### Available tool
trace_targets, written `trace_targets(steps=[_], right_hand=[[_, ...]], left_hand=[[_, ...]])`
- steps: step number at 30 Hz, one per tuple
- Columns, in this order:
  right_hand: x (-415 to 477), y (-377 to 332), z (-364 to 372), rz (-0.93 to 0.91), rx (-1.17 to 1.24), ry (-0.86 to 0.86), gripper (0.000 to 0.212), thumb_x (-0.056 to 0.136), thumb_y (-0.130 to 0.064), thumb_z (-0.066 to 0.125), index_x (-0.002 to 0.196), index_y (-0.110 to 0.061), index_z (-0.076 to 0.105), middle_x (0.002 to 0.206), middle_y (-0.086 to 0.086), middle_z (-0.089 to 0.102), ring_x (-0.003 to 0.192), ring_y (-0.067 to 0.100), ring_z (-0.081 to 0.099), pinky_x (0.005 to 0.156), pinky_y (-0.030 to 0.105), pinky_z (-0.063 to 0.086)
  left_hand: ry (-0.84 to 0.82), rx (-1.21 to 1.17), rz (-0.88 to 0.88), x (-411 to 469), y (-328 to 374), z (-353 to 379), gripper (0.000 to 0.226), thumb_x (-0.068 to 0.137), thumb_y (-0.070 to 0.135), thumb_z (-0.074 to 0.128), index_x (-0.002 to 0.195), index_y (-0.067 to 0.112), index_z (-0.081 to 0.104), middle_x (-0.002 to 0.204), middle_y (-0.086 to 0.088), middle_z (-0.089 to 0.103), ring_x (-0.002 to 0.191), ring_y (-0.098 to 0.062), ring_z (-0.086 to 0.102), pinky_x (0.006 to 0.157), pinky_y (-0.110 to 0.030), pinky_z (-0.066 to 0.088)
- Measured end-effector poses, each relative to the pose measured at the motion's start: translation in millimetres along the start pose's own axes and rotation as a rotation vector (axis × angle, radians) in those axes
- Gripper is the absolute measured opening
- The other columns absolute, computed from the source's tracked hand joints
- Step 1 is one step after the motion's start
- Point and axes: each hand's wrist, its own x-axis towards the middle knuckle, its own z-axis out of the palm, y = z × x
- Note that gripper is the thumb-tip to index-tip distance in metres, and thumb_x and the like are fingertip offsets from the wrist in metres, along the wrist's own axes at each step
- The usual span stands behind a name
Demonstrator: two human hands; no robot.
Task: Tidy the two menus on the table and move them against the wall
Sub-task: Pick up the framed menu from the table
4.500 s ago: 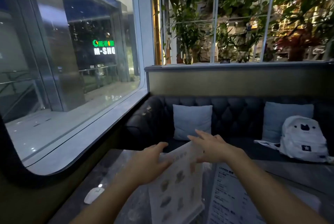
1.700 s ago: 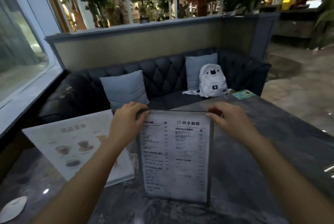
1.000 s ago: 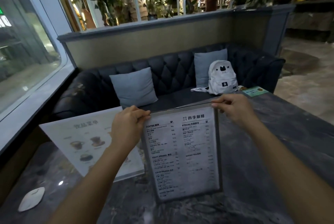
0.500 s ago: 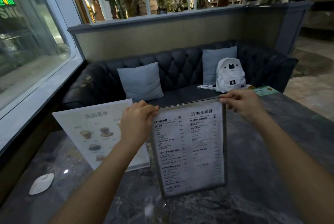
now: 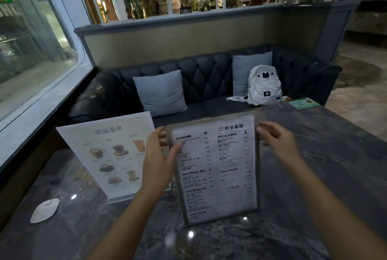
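Two menus stand upright on the dark marble table [image 5: 318, 167]. The picture menu [image 5: 109, 155], with drawings of cups, stands at the left, nearer the window wall. To its right is the text menu [image 5: 217, 167] in a clear stand, touching the table. My left hand [image 5: 159, 163] holds the text menu's left edge, thumb on the front and fingers behind. At its upper right corner my right hand [image 5: 276, 144] has its fingers apart, with the tips beside the edge and no grip on it. My left hand hides the picture menu's right edge.
A small white flat object [image 5: 45, 210] lies on the table at the near left. A green card [image 5: 303, 103] lies at the far right corner. Behind the table, a dark sofa [image 5: 209, 77] holds two cushions and a white backpack [image 5: 264, 86]. The window ledge [image 5: 41, 100] runs along the left.
My left hand has slid from the text menu's top left corner down its left edge. My right hand has let go of the top right corner and opened.
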Motion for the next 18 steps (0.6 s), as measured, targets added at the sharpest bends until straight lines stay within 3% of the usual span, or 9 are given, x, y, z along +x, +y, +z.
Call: trace_targets(steps=[3, 6, 8, 11, 15, 18], right_hand=[[-16, 23, 6, 0.061, 0.065, 0.005, 0.015, 0.083, -0.014, 0.06, 0.097, -0.017, 0.062, 0.084, 0.002, 0.065, 0.065, 0.005, 0.063, 0.051, 0.014, 0.051], [-31, 44, 8, 0.122, 0.116, 0.035, 0.012, 0.083, -0.009, 0.059, 0.083, -0.02, 0.065, 0.073, -0.004, 0.067, 0.053, -0.001, 0.062, 0.047, 0.012, 0.049], [-39, 55, 8, 0.161, 0.133, 0.041, 0.012, 0.082, -0.009, 0.06, 0.079, -0.019, 0.067, 0.065, -0.01, 0.069, 0.053, 0.0, 0.062, 0.046, 0.013, 0.05], [-49, 67, 8, 0.207, 0.148, 0.043, 0.011, 0.082, -0.011, 0.06, 0.077, -0.018, 0.068, 0.069, -0.006, 0.068, 0.055, 0.002, 0.062, 0.046, 0.013, 0.049], [-58, 76, 10, 0.255, 0.155, 0.04, 0.016, 0.083, -0.012, 0.06, 0.072, -0.021, 0.066, 0.073, -0.001, 0.066, 0.064, 0.014, 0.059, 0.047, 0.012, 0.048], [-62, 81, 13, 0.293, 0.247, 0.044, 0.016, 0.083, -0.009, 0.059, 0.073, -0.018, 0.067, 0.075, 0.002, 0.066, 0.068, 0.016, 0.06, 0.058, 0.019, 0.052]], left_hand=[[-0.028, -0.098, -0.126, -21, -14, 7, 0.033, 0.085, 0.027, 0.057, 0.116, 0.021, 0.047, 0.102, 0.01, 0.055, 0.09, -0.003, 0.056, 0.06, -0.013, 0.05], [-0.059, -0.082, -0.194, -38, -31, 14, 0.015, 0.088, 0.019, 0.055, 0.103, 0.018, 0.056, 0.103, -0.004, 0.061, 0.09, -0.011, 0.059, 0.067, -0.015, 0.05], [-0.08, -0.133, -0.212, -47, -38, 17, 0.012, 0.087, 0.011, 0.055, 0.092, 0.022, 0.059, 0.094, -0.001, 0.064, 0.084, -0.006, 0.061, 0.062, -0.009, 0.049], [-0.101, -0.254, -0.269, -61, -46, 19, 0.02, 0.087, 0.005, 0.054, 0.087, 0.023, 0.061, 0.085, 0.006, 0.067, 0.075, 0.004, 0.063, 0.06, -0.006, 0.049], [-0.111, -0.412, -0.392, -72, -58, 22, 0.016, 0.086, 0.003, 0.054, 0.085, 0.016, 0.064, 0.079, 0.001, 0.073, 0.075, -0.008, 0.069, 0.061, -0.015, 0.054], [-0.147, -0.531, -0.445, -74, -61, 22, 0.016, 0.085, -0.002, 0.053, 0.089, 0.01, 0.063, 0.08, -0.002, 0.075, 0.078, -0.018, 0.07, 0.06, -0.021, 0.057]])
